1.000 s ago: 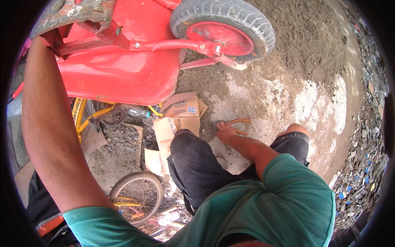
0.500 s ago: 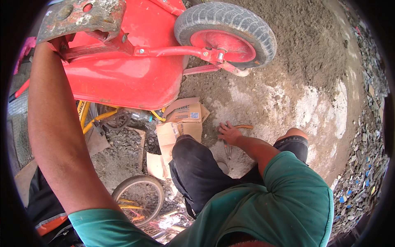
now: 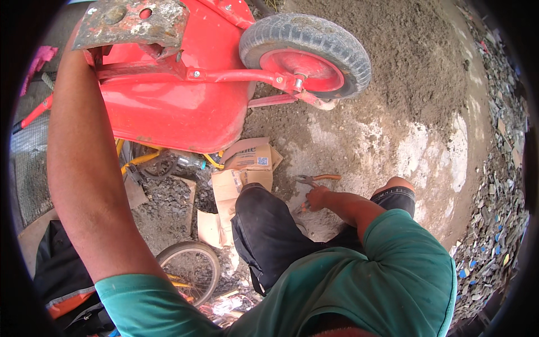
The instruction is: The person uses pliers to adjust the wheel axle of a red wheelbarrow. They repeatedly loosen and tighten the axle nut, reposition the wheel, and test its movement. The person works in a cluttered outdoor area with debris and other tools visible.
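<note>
My right hand (image 3: 318, 198) is low over the ground in front of my knees, its fingers closed around a small hand tool (image 3: 305, 207) that shows a bit of orange. Most of that tool is hidden, so its kind is unclear. Just beyond the fingers lie pliers (image 3: 324, 177) with orange handles. A red wheelbarrow (image 3: 168, 121) is tipped over at the upper left, its black-tyred wheel (image 3: 306, 53) raised. My left forearm (image 3: 78, 140) reaches up to a worn metal plate (image 3: 132, 25) on the wheelbarrow's frame, which hides my left hand.
Torn brown cardboard (image 3: 247, 160) lies beside my left knee. A yellow bicycle frame (image 3: 140, 160) is partly under the wheelbarrow, with a bicycle wheel (image 3: 216, 269) nearer me. Loose soil (image 3: 393, 50) is heaped beyond the wheel; rubble (image 3: 488, 224) lines the right side.
My right hand has gone from spread over the tools to closed, and moved slightly nearer me, uncovering the pliers. The wheelbarrow's metal plate appears shifted a little to the right.
</note>
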Motion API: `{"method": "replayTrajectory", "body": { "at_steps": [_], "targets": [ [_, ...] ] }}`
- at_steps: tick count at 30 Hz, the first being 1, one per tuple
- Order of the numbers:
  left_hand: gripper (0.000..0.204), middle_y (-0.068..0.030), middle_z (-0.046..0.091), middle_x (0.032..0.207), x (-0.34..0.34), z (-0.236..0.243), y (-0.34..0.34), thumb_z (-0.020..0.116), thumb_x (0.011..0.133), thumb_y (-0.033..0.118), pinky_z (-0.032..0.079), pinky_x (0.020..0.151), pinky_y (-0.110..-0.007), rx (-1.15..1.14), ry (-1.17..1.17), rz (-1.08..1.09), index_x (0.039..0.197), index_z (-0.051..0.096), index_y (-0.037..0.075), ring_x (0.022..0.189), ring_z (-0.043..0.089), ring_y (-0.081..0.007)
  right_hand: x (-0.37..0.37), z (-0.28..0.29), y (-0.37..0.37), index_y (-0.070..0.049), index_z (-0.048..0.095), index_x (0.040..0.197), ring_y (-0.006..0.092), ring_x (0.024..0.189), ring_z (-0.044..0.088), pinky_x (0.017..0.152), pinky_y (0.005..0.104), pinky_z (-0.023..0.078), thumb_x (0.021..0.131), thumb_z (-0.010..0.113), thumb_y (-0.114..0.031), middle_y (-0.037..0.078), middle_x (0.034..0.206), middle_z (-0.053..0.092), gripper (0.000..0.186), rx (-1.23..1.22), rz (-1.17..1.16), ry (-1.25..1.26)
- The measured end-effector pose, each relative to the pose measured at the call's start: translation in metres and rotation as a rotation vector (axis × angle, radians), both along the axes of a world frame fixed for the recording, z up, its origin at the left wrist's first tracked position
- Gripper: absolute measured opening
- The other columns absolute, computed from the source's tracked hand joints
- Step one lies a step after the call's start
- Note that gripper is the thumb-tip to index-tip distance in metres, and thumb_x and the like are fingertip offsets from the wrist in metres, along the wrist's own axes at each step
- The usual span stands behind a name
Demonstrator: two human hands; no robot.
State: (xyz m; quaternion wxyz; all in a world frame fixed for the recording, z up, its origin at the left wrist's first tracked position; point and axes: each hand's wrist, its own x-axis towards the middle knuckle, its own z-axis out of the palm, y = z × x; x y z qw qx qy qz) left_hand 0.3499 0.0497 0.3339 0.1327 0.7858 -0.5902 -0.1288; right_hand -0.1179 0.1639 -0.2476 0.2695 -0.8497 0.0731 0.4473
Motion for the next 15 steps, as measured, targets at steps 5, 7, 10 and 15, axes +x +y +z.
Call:
{"method": "replayTrajectory", "body": {
  "at_steps": [5, 7, 10, 15],
  "targets": [
    [0.071, -0.0127, 0.054, 0.136, 0.001, 0.003, 0.000, 0.062, 0.091, 0.054, 0.040, 0.106, -0.037, 0.004, -0.001, 0.003, 0.145, 0.045, 0.010, 0.121, 0.053, -0.0299, -0.004, -0.006, -0.007, -0.009, 0.066, 0.124, 0.0332, 0.110, 0.067, 0.092, 0.0477, 0.053, 0.084, 0.062, -0.038, 0.015, 0.115, 0.070, 0.050, 0.070, -0.090, 0.100],
    [0.071, -0.0125, 0.054, 0.136, 0.003, 0.004, -0.001, 0.062, 0.091, 0.054, 0.040, 0.106, -0.037, 0.009, -0.004, 0.003, 0.145, 0.045, 0.010, 0.121, 0.053, -0.0298, -0.003, -0.003, -0.014, -0.009, 0.066, 0.122, 0.0336, 0.107, 0.068, 0.090, 0.0481, 0.054, 0.084, 0.062, -0.033, 0.015, 0.111, 0.071, 0.045, 0.059, -0.098, 0.073],
    [0.072, -0.0123, 0.054, 0.136, 0.005, 0.005, -0.003, 0.063, 0.091, 0.054, 0.040, 0.106, -0.037, 0.010, -0.005, -0.002, 0.145, 0.045, 0.010, 0.121, 0.053, -0.0297, -0.007, -0.003, -0.025, -0.009, 0.066, 0.120, 0.0339, 0.105, 0.069, 0.087, 0.0480, 0.054, 0.083, 0.062, -0.025, 0.015, 0.108, 0.072, 0.040, 0.007, -0.141, -0.008],
    [0.072, -0.0120, 0.054, 0.136, 0.010, 0.007, -0.015, 0.063, 0.091, 0.054, 0.040, 0.106, -0.037, 0.020, -0.016, -0.012, 0.145, 0.044, 0.011, 0.121, 0.053, -0.0295, -0.007, 0.002, -0.031, -0.010, 0.066, 0.121, 0.0342, 0.104, 0.069, 0.087, 0.0474, 0.055, 0.086, 0.060, -0.017, 0.015, 0.111, 0.071, 0.037, -0.089, -0.225, -0.049]
  ]
}}
